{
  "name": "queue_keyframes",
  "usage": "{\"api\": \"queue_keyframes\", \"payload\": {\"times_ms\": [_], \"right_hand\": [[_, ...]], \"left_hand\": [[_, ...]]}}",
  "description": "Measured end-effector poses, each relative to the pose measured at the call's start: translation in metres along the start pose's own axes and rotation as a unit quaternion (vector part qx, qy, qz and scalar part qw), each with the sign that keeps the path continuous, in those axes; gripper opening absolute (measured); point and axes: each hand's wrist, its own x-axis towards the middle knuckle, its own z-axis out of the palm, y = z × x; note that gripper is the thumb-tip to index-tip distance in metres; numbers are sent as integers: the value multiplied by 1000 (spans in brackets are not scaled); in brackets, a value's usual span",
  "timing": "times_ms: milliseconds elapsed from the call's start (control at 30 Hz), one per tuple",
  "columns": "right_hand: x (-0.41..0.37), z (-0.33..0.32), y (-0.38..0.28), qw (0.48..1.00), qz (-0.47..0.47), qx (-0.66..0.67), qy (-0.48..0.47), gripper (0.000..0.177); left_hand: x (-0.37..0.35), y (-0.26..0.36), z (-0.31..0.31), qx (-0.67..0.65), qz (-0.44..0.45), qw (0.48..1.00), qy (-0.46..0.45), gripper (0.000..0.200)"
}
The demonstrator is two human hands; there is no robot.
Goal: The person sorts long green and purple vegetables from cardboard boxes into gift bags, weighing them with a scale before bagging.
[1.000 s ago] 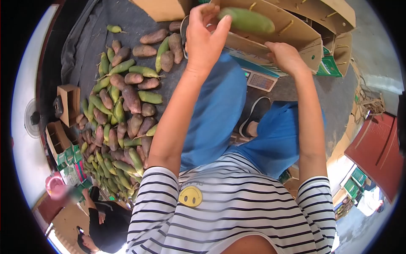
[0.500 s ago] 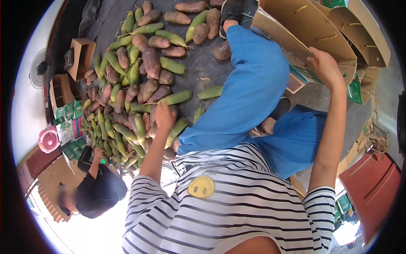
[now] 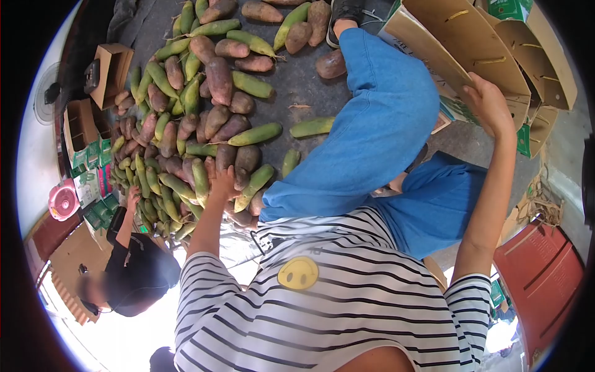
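Observation:
My left hand (image 3: 220,181) rests with its fingers apart on the pile, touching the radishes and just below a reddish-purple root (image 3: 225,156). Next to it lie a dark root (image 3: 247,160) and a green radish (image 3: 255,186). My right hand (image 3: 489,106) is closed on the near edge of an open cardboard box (image 3: 462,46), which leans beside my knee. Part of that hand's grip is hidden by the box wall.
More green and purple roots (image 3: 167,139) spread over the dark floor sheet. A co-worker (image 3: 139,273) reaches into the pile's far side at the left. Stacked cartons (image 3: 83,133) and a pink fan (image 3: 64,199) stand at the left, and a red panel (image 3: 542,279) at the right.
My left hand has moved down and left, and its fingers have spread on the pile. My right hand still holds the box. The co-worker's arm has shifted up and left.

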Motion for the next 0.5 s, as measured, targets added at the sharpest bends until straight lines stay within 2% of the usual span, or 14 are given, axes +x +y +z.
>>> {"api": "queue_keyframes", "payload": {"times_ms": [100,133,233,267,300,367,400,500], "right_hand": [[-1,0,-1,1000,-11,5,16,32],[-2,3,2,999,-19,5,30,32],[1,7,12,998,-40,-27,32,32],[1,16,21,994,-66,-31,79,31],[2,16,21,995,-59,-33,72,29],[0,15,16,995,-50,-31,79,23],[-1,13,12,996,-41,-27,74,21],[-3,5,5,998,-24,-27,45,19]], "left_hand": [[-3,22,13,-8,-53,995,88,105],[-6,22,17,-22,-35,988,150,102],[-8,20,10,-68,-26,987,142,99],[-7,23,3,-95,-35,985,139,98],[-7,27,-3,-122,-41,983,133,97],[2,38,-13,-154,-3,970,188,95],[5,51,-30,-180,-1,966,188,94],[44,85,-59,-391,68,883,252,94]]}}
